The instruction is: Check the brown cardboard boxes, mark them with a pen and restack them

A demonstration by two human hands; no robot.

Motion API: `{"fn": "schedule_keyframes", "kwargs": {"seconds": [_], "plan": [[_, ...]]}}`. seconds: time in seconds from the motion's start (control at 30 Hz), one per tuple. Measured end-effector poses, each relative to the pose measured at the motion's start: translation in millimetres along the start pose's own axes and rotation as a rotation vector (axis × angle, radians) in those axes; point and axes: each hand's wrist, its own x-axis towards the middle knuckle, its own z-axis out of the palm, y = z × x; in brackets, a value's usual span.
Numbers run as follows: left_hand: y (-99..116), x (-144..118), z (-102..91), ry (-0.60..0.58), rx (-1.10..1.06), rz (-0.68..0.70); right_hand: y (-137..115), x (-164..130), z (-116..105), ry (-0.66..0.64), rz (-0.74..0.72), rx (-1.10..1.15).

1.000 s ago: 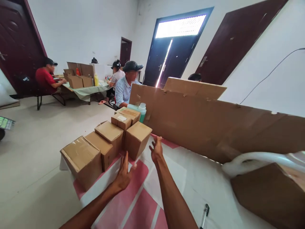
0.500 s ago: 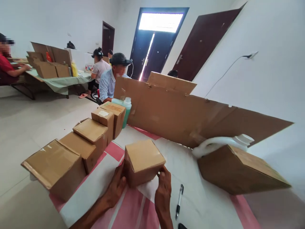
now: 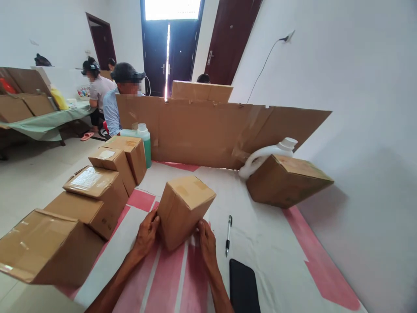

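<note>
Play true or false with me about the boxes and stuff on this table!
1. The left hand and the right hand are on the same cardboard box. True.
2. The pen lies to the left of that box. False: it lies to the right of it.
3. The flat black thing is nearer to the person than the pen is. True.
4. The bottle of green liquid stands right beside the pen. False: it stands by the far end of the row of boxes on the left.
5. A white jug shows behind the box on the right. True.
</note>
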Motion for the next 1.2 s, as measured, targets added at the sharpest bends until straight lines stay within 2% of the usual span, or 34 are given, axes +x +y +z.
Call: {"fn": "schedule_keyframes", "kwargs": {"seconds": [0.1,0.27,0.43,0.6,0.73,0.83,0.9,0.97,1.07,1.2], "plan": [[11.1,-6.3,-13.3,0.011,0.019,-0.024,-11.2,-4.9,-8.4,-0.048,0.005,0.011],[16.0,-1.3,-23.9,0.118,0.04,-0.059,-17.5,-15.9,2.1,-0.057,0.075,0.096],[27.5,-6.0,-21.4,0.074,0.07,0.004,-5.1,-12.3,5.9,-0.036,0.127,0.193],[39.5,-21.4,-0.3,-0.06,0.201,0.196,18.2,2.2,-4.1,0.058,0.245,0.475],[47.7,-28.3,14.2,-0.17,0.431,0.49,28.3,4.7,-15.6,0.036,0.288,0.525],[63.4,-20.5,16.3,-0.159,0.603,0.708,25.0,2.5,-24.1,0.003,0.319,0.528],[79.5,-8.8,16.9,-0.112,0.674,0.774,19.6,0.9,-28.0,-0.037,0.353,0.536],[96.7,7.1,20.5,-0.072,0.687,0.775,14.8,-1.0,-29.6,-0.067,0.397,0.544],[113.4,34.8,34.2,-0.138,0.629,0.663,12.5,-5.5,-28.4,-0.093,0.451,0.538],[110.6,64.8,51.9,-0.208,0.564,0.513,11.5,-13.3,-30.0,-0.035,0.443,0.539]]}}
